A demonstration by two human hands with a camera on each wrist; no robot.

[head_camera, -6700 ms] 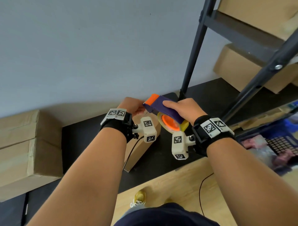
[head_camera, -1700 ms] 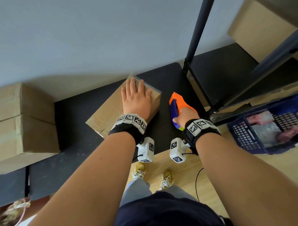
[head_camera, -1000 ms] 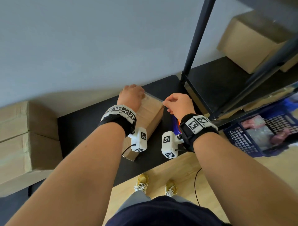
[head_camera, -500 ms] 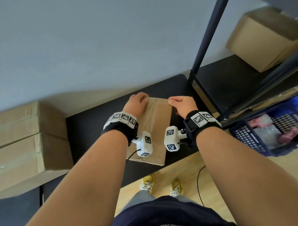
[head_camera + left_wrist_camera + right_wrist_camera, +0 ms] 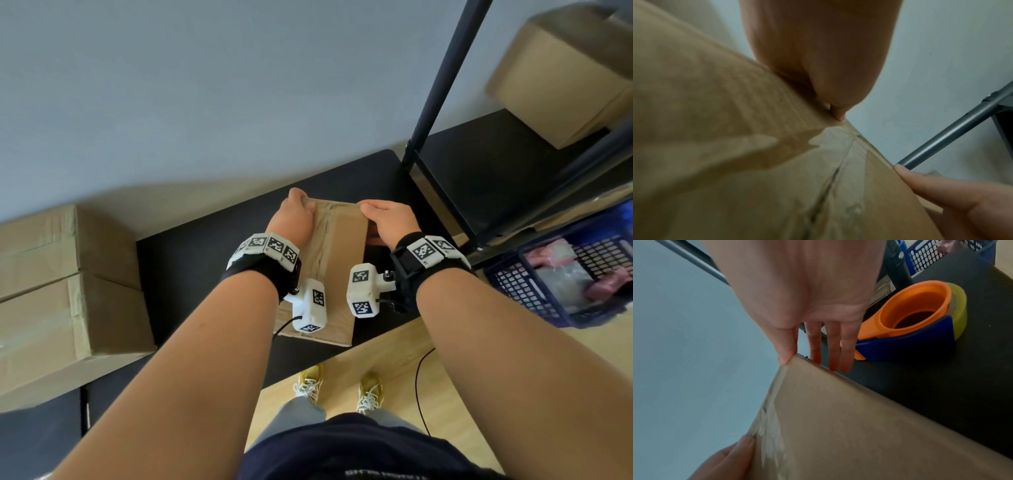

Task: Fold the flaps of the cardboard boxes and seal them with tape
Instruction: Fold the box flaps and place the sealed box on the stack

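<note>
1. While both hands sit on the far end of a cardboard box (image 5: 337,260), the box lies on a black shelf (image 5: 191,267), its long axis running straight away from the person toward the wall; clear tape (image 5: 840,155) already covers the centre seam.
2. Left hand (image 5: 291,216) holds the far left corner, fingers curled over the edge; right hand (image 5: 388,219) holds the far right corner, thumb (image 5: 786,352) on the top edge and fingers (image 5: 833,347) straight down the side, close together.
3. Neither hand is nearer; they flank the seam evenly, so the box lies directly between and below them.
4. Tape dispenser (image 5: 914,321) rests on the shelf just beside the box, on the right hand's side, touched by no one.
5. Judged from this, the tape end over the far edge is being pressed down, or the box is about to be turned or lifted; the grip suits either.
6. Two sealed boxes (image 5: 61,291) are stacked well to the left; a blue basket (image 5: 513,291) sits to the right.
</note>
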